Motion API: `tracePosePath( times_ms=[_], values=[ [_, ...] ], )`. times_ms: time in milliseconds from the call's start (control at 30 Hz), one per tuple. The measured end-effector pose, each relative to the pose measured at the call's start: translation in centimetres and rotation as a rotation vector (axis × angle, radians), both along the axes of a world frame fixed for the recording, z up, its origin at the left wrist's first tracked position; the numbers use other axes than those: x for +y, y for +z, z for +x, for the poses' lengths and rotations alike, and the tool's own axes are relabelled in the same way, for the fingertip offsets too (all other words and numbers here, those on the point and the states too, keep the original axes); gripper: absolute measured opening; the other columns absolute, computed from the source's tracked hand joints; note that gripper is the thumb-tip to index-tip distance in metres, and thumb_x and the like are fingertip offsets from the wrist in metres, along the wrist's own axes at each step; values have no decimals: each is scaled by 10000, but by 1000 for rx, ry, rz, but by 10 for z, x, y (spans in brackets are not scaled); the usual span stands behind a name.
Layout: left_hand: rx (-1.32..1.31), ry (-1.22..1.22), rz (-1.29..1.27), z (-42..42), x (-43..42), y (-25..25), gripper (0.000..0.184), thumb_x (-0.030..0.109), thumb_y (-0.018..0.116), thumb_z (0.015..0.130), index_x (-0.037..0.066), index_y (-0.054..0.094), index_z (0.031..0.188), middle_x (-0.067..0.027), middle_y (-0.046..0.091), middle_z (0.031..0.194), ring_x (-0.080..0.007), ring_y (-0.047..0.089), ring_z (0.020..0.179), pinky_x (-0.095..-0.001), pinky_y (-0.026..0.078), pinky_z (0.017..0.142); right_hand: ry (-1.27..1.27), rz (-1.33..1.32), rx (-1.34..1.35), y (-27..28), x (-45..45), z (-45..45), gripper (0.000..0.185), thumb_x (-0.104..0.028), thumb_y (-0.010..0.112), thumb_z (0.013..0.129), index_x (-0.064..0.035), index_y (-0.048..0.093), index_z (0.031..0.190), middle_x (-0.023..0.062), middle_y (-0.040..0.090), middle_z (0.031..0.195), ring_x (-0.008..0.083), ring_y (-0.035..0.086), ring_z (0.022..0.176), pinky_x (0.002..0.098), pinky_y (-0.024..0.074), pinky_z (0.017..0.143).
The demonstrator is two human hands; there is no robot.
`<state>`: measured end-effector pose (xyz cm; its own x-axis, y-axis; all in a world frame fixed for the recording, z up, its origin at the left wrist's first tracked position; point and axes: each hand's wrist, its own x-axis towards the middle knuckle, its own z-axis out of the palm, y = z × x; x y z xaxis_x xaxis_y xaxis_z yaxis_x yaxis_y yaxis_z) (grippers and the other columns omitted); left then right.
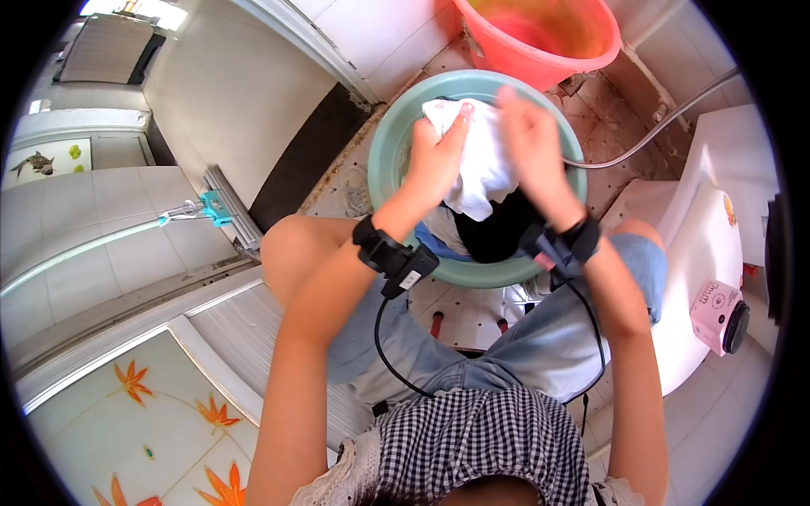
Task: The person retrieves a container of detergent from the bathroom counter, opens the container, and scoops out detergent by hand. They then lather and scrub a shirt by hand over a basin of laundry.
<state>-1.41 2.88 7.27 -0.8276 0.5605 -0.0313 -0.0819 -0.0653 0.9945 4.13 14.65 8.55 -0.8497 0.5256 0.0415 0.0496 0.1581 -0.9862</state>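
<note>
A wet-looking white cloth (483,160) is bunched over the green plastic basin (390,139) between my two hands. My left hand (439,156) is closed on its left edge, thumb on top. At its right side, my right hand (533,139) is smeared by motion, so I cannot tell whether its fingers grip the cloth. Dark fabric (498,232) lies in the basin below, with some pale and blue fabric (443,232) at its left. Both wrists wear black straps with small devices and cables.
A pink bucket (540,63) stands behind the basin. A metal hose (641,148) runs in from the right, above a white toilet (700,228). A pink box (715,316) sits at the right. To the left, a mop (224,207) leans near the doorway.
</note>
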Motion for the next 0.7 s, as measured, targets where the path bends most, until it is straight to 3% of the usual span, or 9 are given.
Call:
tracePosePath(
  times_ms=[33,67,133,200,333,467,533,600,700],
  values=[
    [-148,101,0,6,4,-1,243,216,531,852,-7,566,761,8,537,652,-67,460,592,-258,385,524,7,472,210,-15,-24,2,335,-208,499,854,-13,472,583,150,457,481,295,448,418,350,340,424],
    [-294,204,2,13,9,-3,253,220,527,855,-4,564,743,2,538,645,-70,464,585,-261,387,518,-15,396,12,9,-45,14,317,-235,488,849,-17,506,619,206,472,544,385,475,510,404,376,462],
    [-445,324,91,34,14,-14,267,226,499,864,-19,558,775,-9,549,676,-76,472,603,-261,388,526,30,591,-87,-3,-30,6,372,-311,468,857,-32,525,617,178,492,536,367,495,502,415,380,461],
    [-177,257,-3,49,19,-8,270,215,479,866,-38,554,810,-14,548,689,-76,479,616,-269,384,519,-52,481,-295,-3,-4,-7,440,-364,431,871,-40,545,597,182,499,544,358,503,495,409,381,457],
    [-478,190,32,13,13,-6,323,258,471,876,-12,554,720,1,498,603,-75,433,551,-282,361,470,-39,449,2,-6,-46,10,399,-329,456,864,-37,559,611,190,493,534,359,503,491,402,383,452],
    [-254,264,0,41,21,0,392,326,454,881,36,493,619,18,473,582,-68,430,541,-267,358,464,-84,581,-121,-11,-15,3,331,-287,489,850,-54,593,639,186,492,519,338,501,456,394,369,420],
    [-90,200,40,38,22,-3,396,350,446,884,43,502,640,8,504,613,-64,454,563,-253,369,476,-67,456,-293,-8,-7,4,281,-260,511,837,-65,611,662,169,508,522,326,510,460,384,378,419],
    [-462,34,-50,12,12,-4,353,348,454,885,39,538,736,9,523,667,-59,469,588,-237,375,491,39,702,66,-7,-33,21,264,-254,521,828,-69,608,659,162,514,530,319,518,475,373,390,428],
    [-468,-35,-45,26,9,-4,354,366,448,888,23,537,892,1,540,793,-66,493,689,-241,405,567,-13,685,61,-8,-24,20,242,-258,538,813,-73,610,675,155,520,547,318,521,488,377,396,441]
  ],
)
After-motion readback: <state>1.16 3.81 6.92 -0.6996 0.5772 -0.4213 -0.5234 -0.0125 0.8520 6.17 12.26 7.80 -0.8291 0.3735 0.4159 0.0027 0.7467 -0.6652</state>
